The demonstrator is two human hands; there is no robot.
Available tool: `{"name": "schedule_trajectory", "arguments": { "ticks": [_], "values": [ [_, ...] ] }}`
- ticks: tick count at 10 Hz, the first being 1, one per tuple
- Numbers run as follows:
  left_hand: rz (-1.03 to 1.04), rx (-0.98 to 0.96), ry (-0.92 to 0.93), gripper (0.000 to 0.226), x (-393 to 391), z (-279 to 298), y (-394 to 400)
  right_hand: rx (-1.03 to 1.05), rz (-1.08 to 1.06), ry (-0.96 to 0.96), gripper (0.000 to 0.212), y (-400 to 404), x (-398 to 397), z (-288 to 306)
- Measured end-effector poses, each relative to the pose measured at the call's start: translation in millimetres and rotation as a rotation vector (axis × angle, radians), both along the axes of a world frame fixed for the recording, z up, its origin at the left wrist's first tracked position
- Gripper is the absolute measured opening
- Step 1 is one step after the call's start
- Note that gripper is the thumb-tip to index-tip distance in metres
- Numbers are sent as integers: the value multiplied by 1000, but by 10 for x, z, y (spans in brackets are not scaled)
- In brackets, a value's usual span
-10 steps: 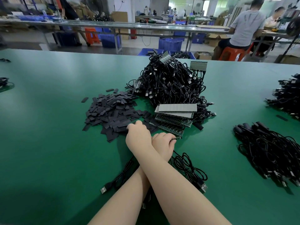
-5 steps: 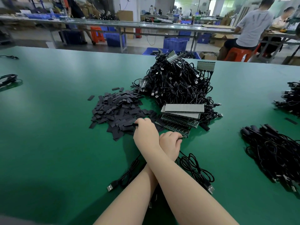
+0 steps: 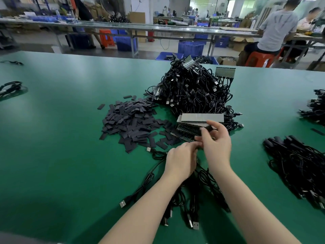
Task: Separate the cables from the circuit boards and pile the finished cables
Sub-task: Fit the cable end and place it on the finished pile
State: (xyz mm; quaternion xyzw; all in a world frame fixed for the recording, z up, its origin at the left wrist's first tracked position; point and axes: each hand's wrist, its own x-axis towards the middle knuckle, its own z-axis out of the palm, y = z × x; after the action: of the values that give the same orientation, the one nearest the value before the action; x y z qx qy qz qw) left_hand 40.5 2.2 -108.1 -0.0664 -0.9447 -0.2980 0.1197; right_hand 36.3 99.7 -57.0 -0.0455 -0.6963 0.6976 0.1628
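1. Two hands work at the near edge of the stack of boards (image 3: 197, 123), mid-table on the green table (image 3: 61, 138). Step in hand, as I judge it: fitting or freeing a small black sleeve at one cable's end.
2. Right hand (image 3: 217, 145) pinches a small black piece (image 3: 208, 129) between thumb and fingers, held just above the near boards. Blurred, so I cannot tell whether it is a sleeve or a plug.
3. Left hand (image 3: 182, 160) has fingers curled toward the right hand's fingers; it seems to pinch the cable end there, contact hidden, cannot tell for sure.
4. Loose cables (image 3: 191, 205) lie under both forearms, long axis running near-far, silver plugs pointing near and near-left.
5. Pinched piece lies roughly left-right, same as the top board's long axis.
6. Big tangled heap (image 3: 191, 90) sits far of the boards; black sleeves (image 3: 130, 122) spread to their left; finished pile (image 3: 299, 164) is at the right.
7. Next move likely needs the cable carried right to that pile without dragging the loose ones.
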Motion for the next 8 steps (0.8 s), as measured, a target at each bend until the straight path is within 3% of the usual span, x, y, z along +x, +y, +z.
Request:
{"name": "schedule_trajectory", "arguments": {
  "ticks": [2, 5, 8],
  "values": [
    [18, 101, 45, 33, 23, 7, -12, 28, 56, -125, 20, 263, 49, -328],
    [37, 62, 52, 36, 17, -6, -8, -44, 176, -84, 30, 324, -7, -550],
    [-7, 67, -11, 37, -15, -47, -23, -93, 277, -118, 26, 449, -64, -580]
  ]
}}
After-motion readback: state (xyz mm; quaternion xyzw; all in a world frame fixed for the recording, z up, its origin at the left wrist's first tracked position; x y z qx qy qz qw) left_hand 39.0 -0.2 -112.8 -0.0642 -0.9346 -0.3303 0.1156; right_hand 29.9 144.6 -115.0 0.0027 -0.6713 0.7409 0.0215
